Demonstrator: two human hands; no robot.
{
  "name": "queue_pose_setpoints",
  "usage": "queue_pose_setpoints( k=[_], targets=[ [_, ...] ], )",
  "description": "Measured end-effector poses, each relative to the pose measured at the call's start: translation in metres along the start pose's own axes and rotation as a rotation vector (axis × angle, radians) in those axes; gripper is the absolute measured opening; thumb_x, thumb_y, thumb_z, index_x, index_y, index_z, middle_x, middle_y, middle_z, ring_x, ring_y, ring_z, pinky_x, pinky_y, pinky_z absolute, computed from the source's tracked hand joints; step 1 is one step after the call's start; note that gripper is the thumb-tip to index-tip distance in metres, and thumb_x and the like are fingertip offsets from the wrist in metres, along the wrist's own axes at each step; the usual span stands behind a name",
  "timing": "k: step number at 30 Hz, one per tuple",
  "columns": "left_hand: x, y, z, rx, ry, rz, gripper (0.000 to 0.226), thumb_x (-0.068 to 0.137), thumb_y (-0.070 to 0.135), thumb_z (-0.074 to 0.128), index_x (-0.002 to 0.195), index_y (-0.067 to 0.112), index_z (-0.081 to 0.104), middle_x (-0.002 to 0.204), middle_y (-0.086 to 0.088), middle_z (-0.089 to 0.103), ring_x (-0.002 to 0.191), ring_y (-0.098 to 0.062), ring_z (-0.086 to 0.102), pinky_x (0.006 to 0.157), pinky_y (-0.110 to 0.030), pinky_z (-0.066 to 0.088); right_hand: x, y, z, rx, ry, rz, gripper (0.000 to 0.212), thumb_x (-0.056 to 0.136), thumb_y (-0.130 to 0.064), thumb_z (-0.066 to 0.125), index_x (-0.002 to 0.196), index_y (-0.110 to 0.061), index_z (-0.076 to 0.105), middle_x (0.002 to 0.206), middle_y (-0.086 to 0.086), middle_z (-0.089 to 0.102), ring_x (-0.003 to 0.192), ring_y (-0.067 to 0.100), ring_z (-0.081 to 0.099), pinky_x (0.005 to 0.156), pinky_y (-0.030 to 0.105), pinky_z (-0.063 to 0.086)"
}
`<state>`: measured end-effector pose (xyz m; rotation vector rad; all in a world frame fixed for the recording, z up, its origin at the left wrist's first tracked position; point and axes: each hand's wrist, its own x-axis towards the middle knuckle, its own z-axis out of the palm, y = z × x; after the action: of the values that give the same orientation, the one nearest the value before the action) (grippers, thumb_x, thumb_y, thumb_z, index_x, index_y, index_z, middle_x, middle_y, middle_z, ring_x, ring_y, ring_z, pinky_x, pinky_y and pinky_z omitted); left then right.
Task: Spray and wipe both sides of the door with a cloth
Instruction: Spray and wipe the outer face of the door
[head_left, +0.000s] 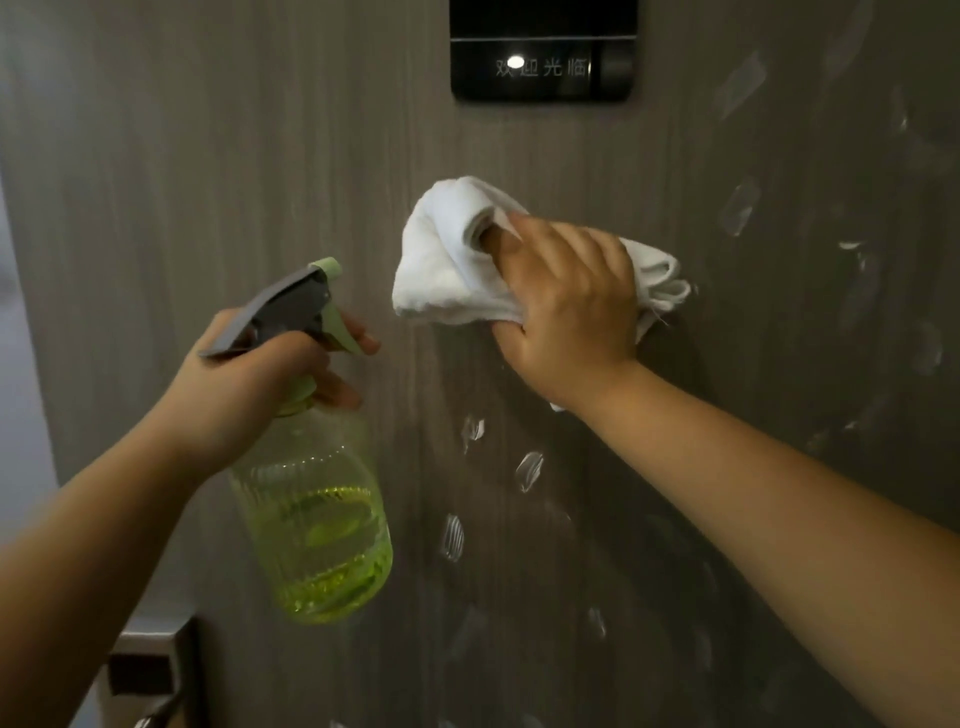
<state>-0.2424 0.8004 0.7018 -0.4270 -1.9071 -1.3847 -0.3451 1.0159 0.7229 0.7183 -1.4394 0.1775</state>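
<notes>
A grey-brown wood-grain door (218, 156) fills the view. My right hand (566, 301) grips a bunched white cloth (447, 260) and presses it against the door near its middle. My left hand (260, 374) holds a green ribbed spray bottle (317, 525) by the neck, one finger on the grey trigger, nozzle pointing at the door. The bottle is about a third full of yellow-green liquid. Wet smears and streaks shine on the door below and to the right of the cloth.
A black glossy panel (543, 57) with a small light and white characters is mounted at the top of the door. The door's lock hardware (150, 670) shows at the lower left. A pale wall or gap lies beyond the left edge.
</notes>
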Motion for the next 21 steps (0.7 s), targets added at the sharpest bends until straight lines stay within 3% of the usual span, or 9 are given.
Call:
queue_pose_setpoints(
  k=[4, 6, 10, 12, 15, 18, 21],
  targets=[
    [-0.009, 0.000, -0.011, 0.021, -0.013, -0.023, 0.032, 0.051, 0.024, 0.059, 0.078, 0.020, 0.076, 0.091, -0.004, 0.076, 0.079, -0.032, 0.072, 0.073, -0.046, 0.059, -0.036, -0.019, 0.006, 0.036, -0.019, -0.102, 0.047, 0.079, -0.030, 0.060, 0.122, -0.012, 0.061, 0.119, 0.012, 0.065, 0.102, 0.033, 0.061, 0.087, 0.042, 0.039],
    [-0.014, -0.004, -0.014, 0.017, 0.017, -0.049, 0.029, 0.057, 0.018, 0.059, 0.081, 0.012, 0.074, 0.093, -0.005, 0.076, 0.077, -0.034, 0.072, 0.064, -0.036, 0.059, -0.057, -0.028, 0.007, 0.061, -0.029, -0.135, 0.046, 0.081, -0.030, 0.062, 0.124, -0.013, 0.058, 0.120, 0.012, 0.065, 0.104, 0.031, 0.061, 0.090, 0.042, 0.041],
    [-0.029, -0.006, -0.012, 0.006, 0.034, -0.044, 0.036, 0.070, 0.004, 0.051, 0.084, 0.028, 0.074, 0.085, -0.006, 0.075, 0.067, -0.035, 0.071, 0.064, -0.045, 0.060, -0.083, -0.036, 0.005, 0.093, -0.066, -0.207, 0.037, 0.085, -0.025, 0.060, 0.121, -0.014, 0.062, 0.120, 0.012, 0.065, 0.107, 0.030, 0.062, 0.093, 0.044, 0.043],
    [-0.036, -0.004, -0.010, -0.081, 0.083, -0.061, 0.039, 0.065, 0.003, 0.051, 0.088, 0.027, 0.071, 0.082, -0.009, 0.075, 0.058, -0.030, 0.069, 0.055, -0.039, 0.060, -0.078, -0.030, 0.003, 0.109, -0.078, -0.228, 0.035, 0.088, -0.024, 0.053, 0.123, -0.016, 0.056, 0.118, 0.011, 0.066, 0.103, 0.030, 0.063, 0.090, 0.044, 0.043],
    [-0.038, -0.005, -0.013, -0.081, 0.016, -0.132, 0.034, 0.062, 0.003, 0.049, 0.086, 0.016, 0.070, 0.088, -0.012, 0.074, 0.059, -0.034, 0.069, 0.054, -0.037, 0.060, -0.052, -0.022, 0.001, 0.083, -0.073, -0.124, 0.047, 0.078, -0.021, 0.058, 0.123, -0.019, 0.048, 0.112, 0.008, 0.066, 0.090, 0.030, 0.063, 0.080, 0.041, 0.039],
    [-0.032, -0.014, -0.021, -0.070, -0.005, -0.191, 0.044, 0.063, -0.003, 0.051, 0.075, 0.030, 0.076, 0.086, -0.009, 0.075, 0.059, -0.034, 0.070, 0.057, -0.039, 0.060, -0.021, -0.016, 0.000, 0.027, -0.059, -0.017, 0.055, 0.068, -0.021, 0.058, 0.122, -0.020, 0.052, 0.108, 0.008, 0.066, 0.084, 0.030, 0.062, 0.075, 0.038, 0.029],
    [-0.028, -0.019, -0.021, -0.048, 0.003, -0.185, 0.063, 0.071, -0.015, 0.052, 0.074, 0.045, 0.074, 0.081, -0.004, 0.076, 0.058, -0.033, 0.070, 0.056, -0.039, 0.059, 0.013, -0.011, 0.003, 0.009, -0.007, 0.070, 0.046, 0.070, -0.028, 0.051, 0.116, -0.019, 0.052, 0.099, 0.008, 0.066, 0.079, 0.029, 0.062, 0.074, 0.036, 0.027]
  ],
)
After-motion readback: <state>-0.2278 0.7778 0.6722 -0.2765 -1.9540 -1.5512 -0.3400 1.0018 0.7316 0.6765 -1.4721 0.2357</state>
